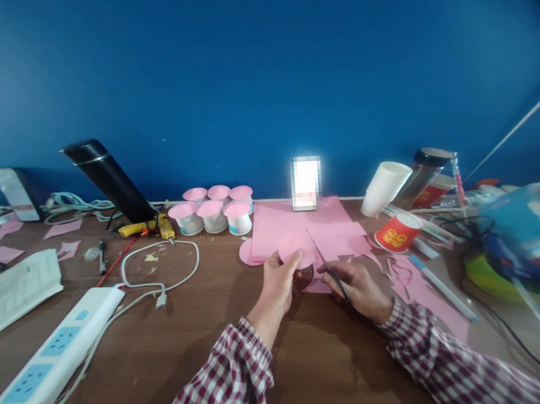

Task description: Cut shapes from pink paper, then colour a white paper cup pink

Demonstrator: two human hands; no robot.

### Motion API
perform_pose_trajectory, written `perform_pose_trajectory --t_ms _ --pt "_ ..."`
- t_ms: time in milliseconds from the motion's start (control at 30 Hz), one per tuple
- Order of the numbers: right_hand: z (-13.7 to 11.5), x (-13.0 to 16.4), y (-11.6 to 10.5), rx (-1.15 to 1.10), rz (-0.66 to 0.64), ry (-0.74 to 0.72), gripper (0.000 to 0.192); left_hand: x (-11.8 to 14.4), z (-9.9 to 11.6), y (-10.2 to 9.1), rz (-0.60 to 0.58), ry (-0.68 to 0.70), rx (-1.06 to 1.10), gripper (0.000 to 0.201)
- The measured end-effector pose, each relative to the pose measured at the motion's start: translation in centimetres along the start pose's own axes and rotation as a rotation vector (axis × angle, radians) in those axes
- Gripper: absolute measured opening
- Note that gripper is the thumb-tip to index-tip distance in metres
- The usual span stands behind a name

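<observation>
Checked sleeves [228, 375] lie at seven and five o'clock; left hand [278, 281] pinches pink paper [306, 254], right hand [360, 289] grips scissors [325, 263]; if the paper slips, I could nick the left hand.

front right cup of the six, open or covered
Covered: a pink disc spans the top of the front right cup.

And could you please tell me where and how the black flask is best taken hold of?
Probably around the middle of the black flask, with the left hand, once free of its pink paper, coming from the front: the body is a long cylinder, the blue wall stands behind, and a yellow-handled tool crowds the base.
</observation>
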State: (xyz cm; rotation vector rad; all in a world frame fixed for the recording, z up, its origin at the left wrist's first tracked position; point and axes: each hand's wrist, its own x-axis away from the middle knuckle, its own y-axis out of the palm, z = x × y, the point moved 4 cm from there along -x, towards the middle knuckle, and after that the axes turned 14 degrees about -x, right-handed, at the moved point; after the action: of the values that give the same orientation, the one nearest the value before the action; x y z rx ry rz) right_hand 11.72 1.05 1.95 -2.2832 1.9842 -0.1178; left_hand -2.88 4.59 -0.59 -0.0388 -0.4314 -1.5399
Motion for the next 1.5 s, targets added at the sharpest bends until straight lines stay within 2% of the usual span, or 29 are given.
perform_pose_trajectory --t_ms 900,1233,1500 --pt "0.9 0.0 0.0 -0.055 -0.022 0.025 0.036 -0.2 0.1 0.0 0.0 0.015 -0.012 0.031" --pt "0.6 0.0 0.2 -0.112 -0.033 0.052 0.032 -0.5 -0.1 -0.4 0.033 0.01 -0.011 0.032" --pt "1.3 0.1 0.1 -0.113 -0.046 0.064 0.03 -0.6 -0.1 -0.6 0.046 0.013 -0.022 0.034"
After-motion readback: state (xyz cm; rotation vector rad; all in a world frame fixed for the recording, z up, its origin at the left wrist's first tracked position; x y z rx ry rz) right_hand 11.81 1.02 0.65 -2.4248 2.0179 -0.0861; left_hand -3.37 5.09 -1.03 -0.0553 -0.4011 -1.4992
